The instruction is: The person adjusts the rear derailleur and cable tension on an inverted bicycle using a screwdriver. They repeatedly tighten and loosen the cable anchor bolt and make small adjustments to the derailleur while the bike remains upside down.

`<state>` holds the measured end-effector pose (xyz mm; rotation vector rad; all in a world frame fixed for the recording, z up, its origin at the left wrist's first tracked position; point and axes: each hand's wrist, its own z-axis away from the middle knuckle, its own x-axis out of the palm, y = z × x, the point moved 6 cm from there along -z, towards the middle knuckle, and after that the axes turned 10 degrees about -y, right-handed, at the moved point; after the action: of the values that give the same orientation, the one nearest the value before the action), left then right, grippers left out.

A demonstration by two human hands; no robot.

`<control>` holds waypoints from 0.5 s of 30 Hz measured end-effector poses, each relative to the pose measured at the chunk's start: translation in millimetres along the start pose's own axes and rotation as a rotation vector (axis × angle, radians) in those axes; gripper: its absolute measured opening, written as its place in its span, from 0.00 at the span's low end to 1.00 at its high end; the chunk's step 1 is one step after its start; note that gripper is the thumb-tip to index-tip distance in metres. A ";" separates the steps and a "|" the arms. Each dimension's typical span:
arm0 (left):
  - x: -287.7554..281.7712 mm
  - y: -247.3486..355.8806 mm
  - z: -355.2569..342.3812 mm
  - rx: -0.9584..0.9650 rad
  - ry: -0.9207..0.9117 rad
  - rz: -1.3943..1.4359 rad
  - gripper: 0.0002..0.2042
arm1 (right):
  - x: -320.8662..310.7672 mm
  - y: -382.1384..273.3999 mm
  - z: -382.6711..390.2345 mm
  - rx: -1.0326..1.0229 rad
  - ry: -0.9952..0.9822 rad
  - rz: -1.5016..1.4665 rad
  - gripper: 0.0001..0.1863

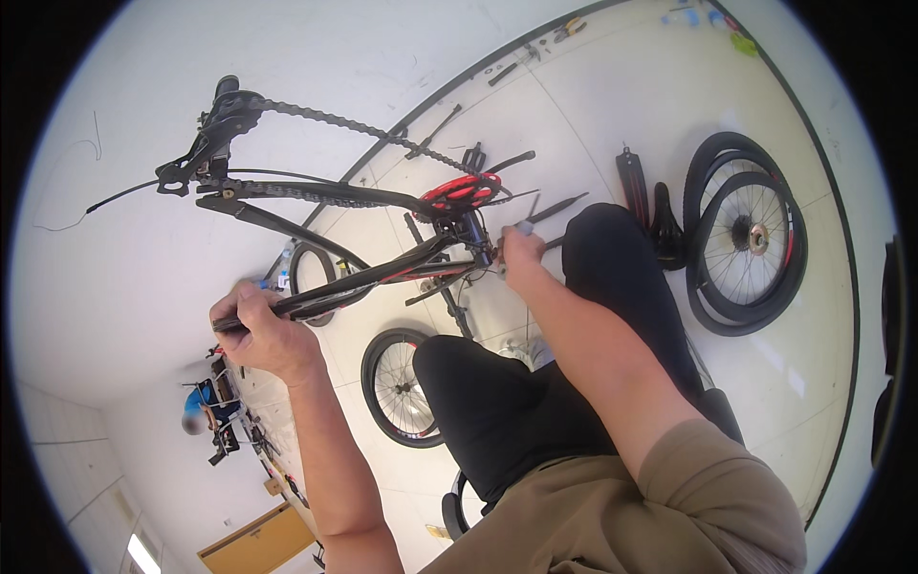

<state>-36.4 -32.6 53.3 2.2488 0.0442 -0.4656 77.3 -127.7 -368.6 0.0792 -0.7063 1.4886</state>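
Note:
A black bicycle frame [335,295] with red accents is held up in front of me, tilted across the left half of the view. My left hand [263,330] is wrapped around the end of one of its tubes. Close to the bottom bracket [470,239], my right hand [521,256] has its fingers curled; a small pale bluish piece shows at them, too small to name. A red chainring [461,193] sits beside the bottom bracket. From it a chain [354,124] runs to the rear derailleur [206,158] at the upper left, where a loose cable sticks out.
Two wheels with tyres [703,268] lie on the tiled floor at the right, beside a black saddle [666,225] and a fender [631,182]. Another wheel [378,387] is by my left knee. Tools [516,72] lie along the wall. A person [196,407] sits far left.

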 end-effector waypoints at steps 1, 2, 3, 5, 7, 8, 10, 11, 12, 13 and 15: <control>-1.0 -0.8 1.2 0.004 0.001 0.008 0.08 | -1.8 -6.6 -1.8 -0.040 0.021 -0.039 0.10; -1.5 -1.8 2.0 0.008 0.002 0.016 0.08 | -3.3 -12.7 -3.1 -0.079 0.042 -0.078 0.10; -4.4 -5.6 3.9 0.007 0.007 0.021 0.08 | 4.9 -23.2 6.2 -0.065 -0.015 -0.076 0.08; -6.3 -6.7 1.6 0.008 0.009 0.035 0.08 | 19.4 -35.1 10.0 0.013 -0.133 -0.104 0.08; -6.3 -8.1 -0.1 0.019 0.008 0.042 0.08 | 21.6 -34.0 4.2 0.120 -0.195 -0.163 0.08; -6.9 -9.3 -1.0 0.027 0.007 0.040 0.08 | 22.5 -34.6 0.9 0.121 -0.237 -0.199 0.08; -8.7 -10.2 -0.9 0.024 -0.005 0.031 0.08 | 26.7 -35.8 -3.4 0.127 -0.323 -0.270 0.07; -8.4 -8.5 0.3 0.012 -0.017 0.027 0.08 | 29.2 -38.9 -6.1 0.126 -0.390 -0.255 0.06; -7.9 -8.1 2.9 -0.004 -0.032 0.023 0.08 | 30.4 -40.7 -9.1 0.127 -0.403 -0.290 0.05; -8.0 -7.6 4.1 0.008 -0.010 0.034 0.08 | 33.0 -43.7 -13.2 0.127 -0.416 -0.325 0.05; -5.7 -7.9 3.8 0.033 0.037 0.057 0.08 | 36.4 -44.9 -15.6 0.141 -0.417 -0.377 0.03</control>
<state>-44.3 -29.5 47.2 2.2846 -0.0088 -0.3966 121.9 -94.0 -347.3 0.6125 -0.8627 1.1631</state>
